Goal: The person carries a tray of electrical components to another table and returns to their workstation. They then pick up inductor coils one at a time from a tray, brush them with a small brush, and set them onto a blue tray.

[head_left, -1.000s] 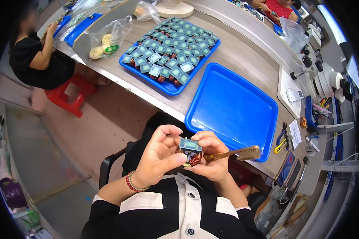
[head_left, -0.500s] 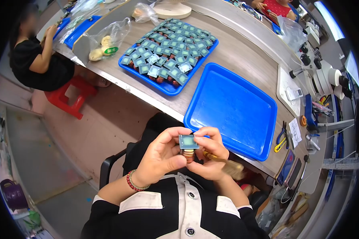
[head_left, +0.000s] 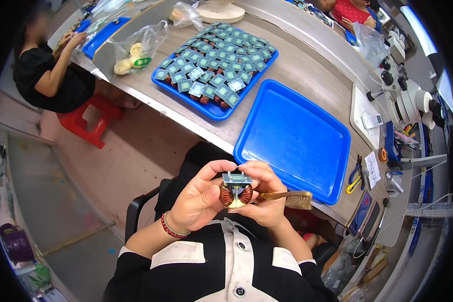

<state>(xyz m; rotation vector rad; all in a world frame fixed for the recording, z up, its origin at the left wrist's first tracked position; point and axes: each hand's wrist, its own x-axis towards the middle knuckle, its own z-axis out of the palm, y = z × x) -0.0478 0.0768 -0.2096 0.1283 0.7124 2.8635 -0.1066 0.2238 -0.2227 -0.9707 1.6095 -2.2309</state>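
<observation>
Both hands hold one copper-wound coil (head_left: 236,194) topped by a small green board, over my lap at the table's edge. My left hand (head_left: 195,199) grips its left side, fingertips at the board's top edge. On the other side, my right hand (head_left: 268,194) grips the coil and also holds a wooden-handled brush (head_left: 298,200), its bristles pointing down to the right. The board is seen nearly edge-on with metal pins up, and the coil's windings face me. Beyond the hands lies a blue tray (head_left: 294,138) with nothing in it.
A second blue tray (head_left: 214,115) holds several similar coils with boards. Left of it is a plastic bag (head_left: 136,55) with food. Pliers and a yellow cutter (head_left: 354,185) lie at the right. A co-worker (head_left: 50,75) sits at the left, another person (head_left: 351,14) at the top.
The coil has turned in my hands, so its board now shows nearly edge-on and both windings face me. The brush has swung up slightly. The left co-worker's hands have moved right.
</observation>
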